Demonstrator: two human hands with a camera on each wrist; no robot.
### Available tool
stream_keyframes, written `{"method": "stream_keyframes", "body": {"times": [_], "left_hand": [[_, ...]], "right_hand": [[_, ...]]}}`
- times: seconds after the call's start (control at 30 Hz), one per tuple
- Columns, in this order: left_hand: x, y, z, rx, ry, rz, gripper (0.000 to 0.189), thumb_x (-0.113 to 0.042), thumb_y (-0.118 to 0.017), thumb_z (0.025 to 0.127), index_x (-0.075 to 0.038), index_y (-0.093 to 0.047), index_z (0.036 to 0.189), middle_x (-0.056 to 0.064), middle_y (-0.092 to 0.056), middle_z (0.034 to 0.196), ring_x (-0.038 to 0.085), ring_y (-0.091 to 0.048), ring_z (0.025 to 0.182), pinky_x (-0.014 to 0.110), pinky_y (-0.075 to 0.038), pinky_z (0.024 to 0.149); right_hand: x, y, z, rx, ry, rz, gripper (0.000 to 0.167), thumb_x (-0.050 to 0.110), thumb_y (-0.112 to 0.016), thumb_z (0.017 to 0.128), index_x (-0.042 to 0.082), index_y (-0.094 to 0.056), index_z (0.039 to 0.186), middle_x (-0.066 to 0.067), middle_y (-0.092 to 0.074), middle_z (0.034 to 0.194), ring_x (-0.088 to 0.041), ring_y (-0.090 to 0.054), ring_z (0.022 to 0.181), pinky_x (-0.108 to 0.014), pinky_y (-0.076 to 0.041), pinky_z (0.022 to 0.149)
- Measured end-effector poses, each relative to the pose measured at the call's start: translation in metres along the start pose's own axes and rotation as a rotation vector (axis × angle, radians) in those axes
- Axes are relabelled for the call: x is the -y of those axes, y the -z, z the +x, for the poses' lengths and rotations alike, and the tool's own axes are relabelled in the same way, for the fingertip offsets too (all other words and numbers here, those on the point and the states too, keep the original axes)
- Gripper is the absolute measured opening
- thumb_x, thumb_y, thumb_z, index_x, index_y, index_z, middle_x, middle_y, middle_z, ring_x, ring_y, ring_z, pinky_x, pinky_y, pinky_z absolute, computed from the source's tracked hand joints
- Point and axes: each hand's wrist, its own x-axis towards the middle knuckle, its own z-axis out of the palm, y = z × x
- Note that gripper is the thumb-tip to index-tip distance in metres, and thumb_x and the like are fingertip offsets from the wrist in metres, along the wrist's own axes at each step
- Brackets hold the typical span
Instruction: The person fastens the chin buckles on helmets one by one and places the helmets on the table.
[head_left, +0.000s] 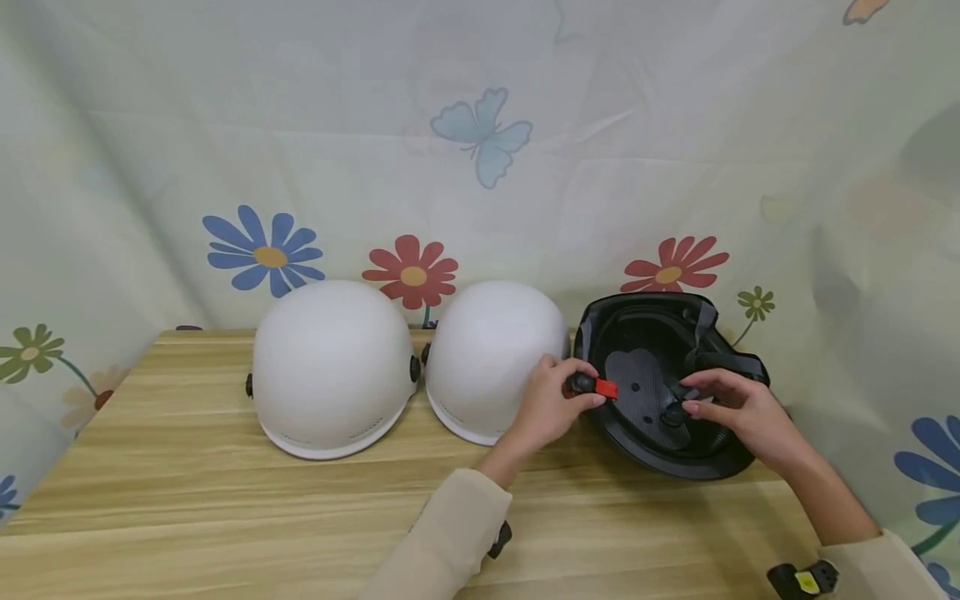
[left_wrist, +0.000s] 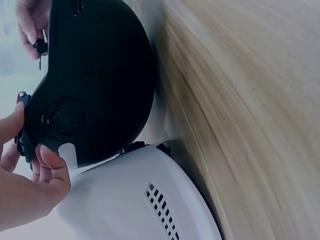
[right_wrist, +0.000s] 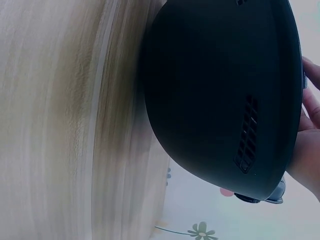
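A black helmet (head_left: pixel 637 446) lies upside down at the right of the table, its padded inside facing up. At its left rim my left hand (head_left: pixel 551 404) pinches a black buckle with a red tab (head_left: pixel 606 388) between thumb and fingers. Over the helmet's right side, my right hand (head_left: pixel 742 408) pinches a dark strap end (head_left: pixel 677 410) with a black clip. The left wrist view shows the helmet's dark outer shell (left_wrist: pixel 100 75) beside both hands. In the right wrist view the shell (right_wrist: pixel 210 90) hides most of the right hand's fingers.
Two white helmets, one at the left (head_left: pixel 333 367) and one in the middle (head_left: pixel 495 358), stand dome up in a row with the black one. They rest on a wood-grain table (head_left: pixel 225 517). Behind hangs a pale curtain (head_left: pixel 337 167) printed with flowers and a butterfly.
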Motion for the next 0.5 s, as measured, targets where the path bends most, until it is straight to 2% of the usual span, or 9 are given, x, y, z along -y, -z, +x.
{"method": "stream_keyframes", "body": {"times": [0.27, 0.5], "left_hand": [[-0.0038, 0.0030, 0.0007, 0.057, -0.041, 0.132, 0.026, -0.027, -0.069, 0.082, -0.015, -0.064, 0.104, 0.002, -0.045, 0.088, 0.012, -0.043, 0.075, 0.018, -0.035, 0.064], [-0.0042, 0.0044, 0.0019, 0.121, -0.029, 0.154, 0.027, -0.030, -0.067, 0.083, -0.019, -0.065, 0.108, 0.001, -0.045, 0.089, 0.013, -0.044, 0.077, 0.019, -0.036, 0.064]], "right_hand": [[0.0036, 0.0012, 0.0010, 0.008, -0.014, -0.032, 0.033, 0.017, -0.062, 0.088, 0.000, -0.055, 0.116, 0.000, -0.056, 0.101, -0.014, -0.060, 0.080, -0.022, -0.049, 0.070], [0.0086, 0.0012, 0.0023, 0.017, -0.001, -0.019, 0.032, 0.016, -0.062, 0.088, 0.000, -0.055, 0.115, 0.001, -0.056, 0.102, -0.019, -0.060, 0.081, -0.022, -0.049, 0.070]]}}
